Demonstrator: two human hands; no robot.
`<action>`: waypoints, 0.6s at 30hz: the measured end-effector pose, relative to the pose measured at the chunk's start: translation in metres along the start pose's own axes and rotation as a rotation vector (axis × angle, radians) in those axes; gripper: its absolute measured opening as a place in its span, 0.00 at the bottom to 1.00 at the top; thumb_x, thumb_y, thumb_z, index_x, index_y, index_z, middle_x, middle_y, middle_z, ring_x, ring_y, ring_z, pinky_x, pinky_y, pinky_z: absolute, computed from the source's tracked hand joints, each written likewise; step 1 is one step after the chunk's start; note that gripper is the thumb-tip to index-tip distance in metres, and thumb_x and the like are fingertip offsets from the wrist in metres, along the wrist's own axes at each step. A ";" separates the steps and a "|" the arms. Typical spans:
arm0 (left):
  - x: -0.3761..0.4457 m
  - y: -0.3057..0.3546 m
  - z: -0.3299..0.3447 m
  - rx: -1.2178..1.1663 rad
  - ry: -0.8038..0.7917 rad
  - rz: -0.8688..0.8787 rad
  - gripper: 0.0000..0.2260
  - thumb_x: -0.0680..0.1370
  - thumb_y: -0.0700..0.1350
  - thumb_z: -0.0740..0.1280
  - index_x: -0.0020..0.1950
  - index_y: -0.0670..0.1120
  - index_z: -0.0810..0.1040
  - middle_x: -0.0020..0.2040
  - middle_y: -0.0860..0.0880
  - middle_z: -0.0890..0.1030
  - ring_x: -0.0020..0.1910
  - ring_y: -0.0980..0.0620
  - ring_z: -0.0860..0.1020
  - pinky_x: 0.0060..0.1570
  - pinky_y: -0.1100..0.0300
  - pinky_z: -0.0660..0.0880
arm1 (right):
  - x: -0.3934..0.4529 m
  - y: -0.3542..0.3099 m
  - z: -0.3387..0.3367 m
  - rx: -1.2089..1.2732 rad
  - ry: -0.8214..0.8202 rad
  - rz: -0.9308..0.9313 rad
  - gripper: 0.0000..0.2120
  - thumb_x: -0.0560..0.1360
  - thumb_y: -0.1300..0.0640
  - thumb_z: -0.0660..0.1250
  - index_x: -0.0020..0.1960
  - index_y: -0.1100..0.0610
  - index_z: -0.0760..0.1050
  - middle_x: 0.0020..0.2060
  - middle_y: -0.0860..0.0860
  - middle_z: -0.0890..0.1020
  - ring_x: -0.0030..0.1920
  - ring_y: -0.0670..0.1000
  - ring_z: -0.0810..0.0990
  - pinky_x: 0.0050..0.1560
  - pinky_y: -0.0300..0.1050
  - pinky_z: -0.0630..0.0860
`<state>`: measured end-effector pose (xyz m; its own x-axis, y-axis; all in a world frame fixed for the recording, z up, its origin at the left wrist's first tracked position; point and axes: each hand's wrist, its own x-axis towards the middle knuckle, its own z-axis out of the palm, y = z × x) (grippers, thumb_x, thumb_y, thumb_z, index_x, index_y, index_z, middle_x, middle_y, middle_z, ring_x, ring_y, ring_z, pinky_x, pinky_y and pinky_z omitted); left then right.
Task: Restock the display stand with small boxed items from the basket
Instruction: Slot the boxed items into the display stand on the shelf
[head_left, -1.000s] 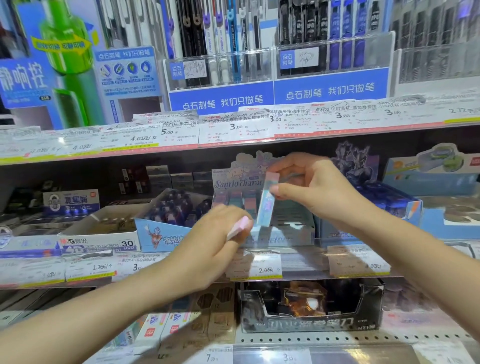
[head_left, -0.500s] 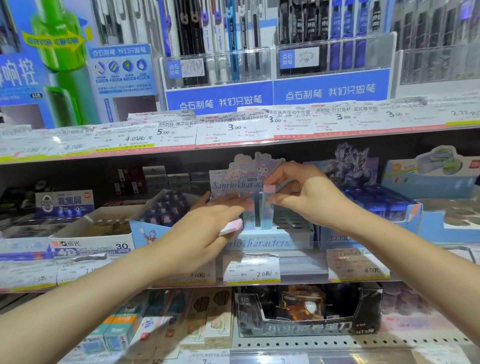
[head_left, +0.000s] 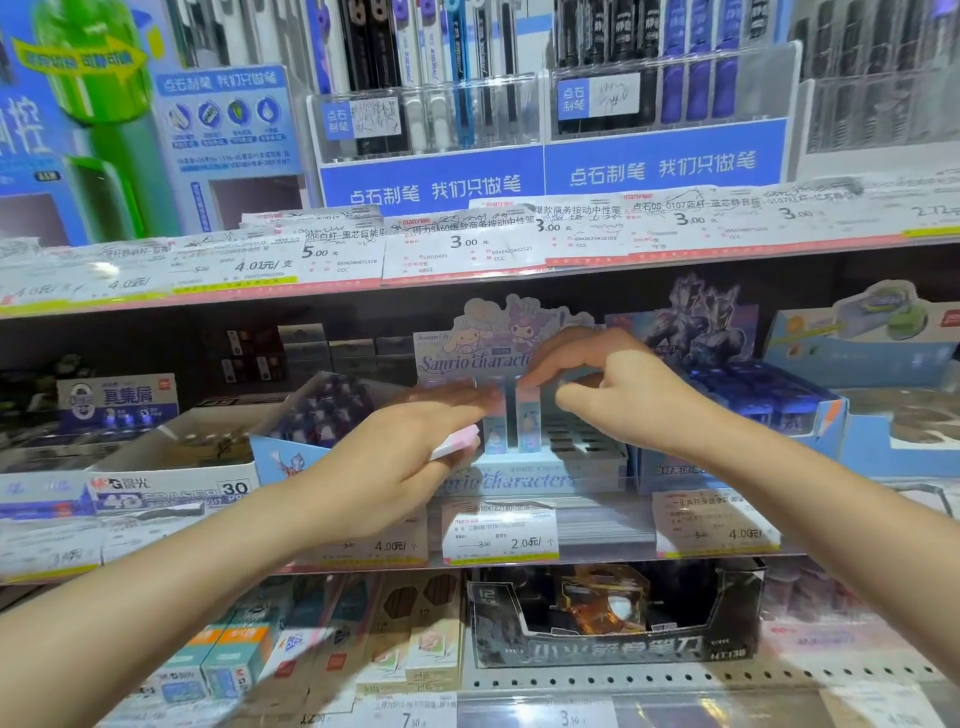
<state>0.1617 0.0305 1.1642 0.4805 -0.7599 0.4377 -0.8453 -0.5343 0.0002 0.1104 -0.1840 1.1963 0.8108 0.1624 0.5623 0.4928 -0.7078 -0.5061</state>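
We see 2 small upright boxes (head_left: 529, 423) standing side by side in the left part of the display stand (head_left: 587, 457), a pale blue tray with rows of slots and a cartoon header card (head_left: 498, 338) rising behind it. The right hand (head_left: 618, 400) reaches in from the right with its fingers curled down over the top of the right-hand box, pinching it at the upper end. The box beside it stands just to the left, touching or nearly touching its neighbour; we cannot tell which.

The left hand (head_left: 400, 457) comes in from the lower left. Its long fingers lie fairly straight and point toward the 2 boxes, the tips meeting the left one, while a pink and white box (head_left: 457, 441) is tucked under them against the palm, held there by the thumb side of the hand.

The stand sits on the middle shelf, just above a price tag (head_left: 498, 530) marked 2.0. To its left stands an open carton of dark blue items (head_left: 322, 415), and further left a white carton (head_left: 171, 467) printed with the number 30. To the right of the stand is a blue carton (head_left: 748, 410) with a dark armoured figure on its card. On the shelf above, pens (head_left: 441, 78) hang in clear holders over blue signs. On the shelf below sits a black carton (head_left: 618, 623).
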 end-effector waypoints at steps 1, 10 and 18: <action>0.000 0.000 0.000 -0.004 0.002 0.004 0.19 0.78 0.43 0.57 0.69 0.48 0.70 0.66 0.52 0.76 0.65 0.53 0.73 0.63 0.61 0.66 | 0.000 0.000 0.000 0.001 0.004 0.000 0.16 0.68 0.69 0.60 0.44 0.56 0.83 0.48 0.52 0.82 0.48 0.49 0.79 0.47 0.34 0.74; 0.000 0.005 -0.004 -0.040 -0.006 0.001 0.19 0.78 0.47 0.55 0.68 0.49 0.71 0.63 0.55 0.77 0.63 0.56 0.73 0.58 0.67 0.62 | 0.002 0.002 0.002 -0.115 -0.069 -0.049 0.15 0.68 0.71 0.61 0.43 0.58 0.83 0.49 0.55 0.81 0.52 0.51 0.77 0.53 0.32 0.69; 0.002 0.002 -0.004 -0.102 -0.024 0.021 0.13 0.79 0.51 0.53 0.52 0.52 0.76 0.50 0.53 0.81 0.50 0.57 0.77 0.51 0.58 0.73 | -0.008 -0.028 0.002 -0.064 -0.085 -0.203 0.15 0.70 0.62 0.68 0.55 0.53 0.79 0.50 0.47 0.83 0.48 0.40 0.78 0.50 0.33 0.73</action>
<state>0.1603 0.0294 1.1685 0.4672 -0.7796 0.4170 -0.8738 -0.4791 0.0834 0.0914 -0.1641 1.2044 0.7218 0.3615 0.5902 0.6299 -0.6966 -0.3437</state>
